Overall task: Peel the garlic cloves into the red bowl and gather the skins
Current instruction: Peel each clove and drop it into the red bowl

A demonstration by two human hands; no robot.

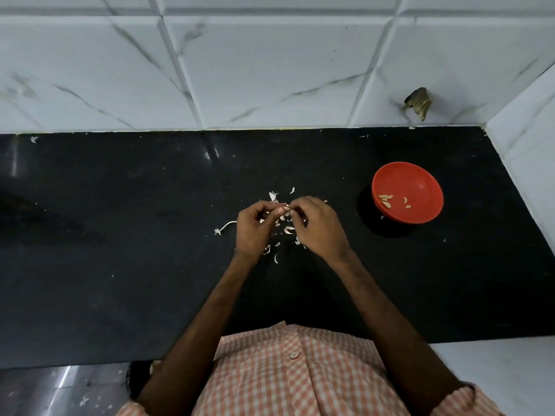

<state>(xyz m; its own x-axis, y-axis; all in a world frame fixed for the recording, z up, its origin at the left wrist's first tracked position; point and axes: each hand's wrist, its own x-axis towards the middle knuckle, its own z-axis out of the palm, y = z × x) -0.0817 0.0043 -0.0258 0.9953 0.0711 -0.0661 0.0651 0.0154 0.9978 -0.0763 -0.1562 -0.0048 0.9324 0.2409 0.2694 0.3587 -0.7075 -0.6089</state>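
Observation:
My left hand [253, 228] and my right hand [318, 225] meet fingertip to fingertip above the black counter, both pinching a small garlic clove [286, 208] that is mostly hidden by the fingers. Beneath and around the hands lie several white garlic skins [289, 229], and a thin stem piece [225, 227] sits just left of the left hand. The red bowl [420, 181] stands to the right, apart from the hands, and holds several peeled cloves [386, 201].
The black counter [120, 250] runs left to right, with a white marble-tiled wall [270, 70] behind and a tiled side wall [528, 151] at the right. A broken hole [417, 103] marks the back wall. The counter's front edge is near my checked shirt [294, 373].

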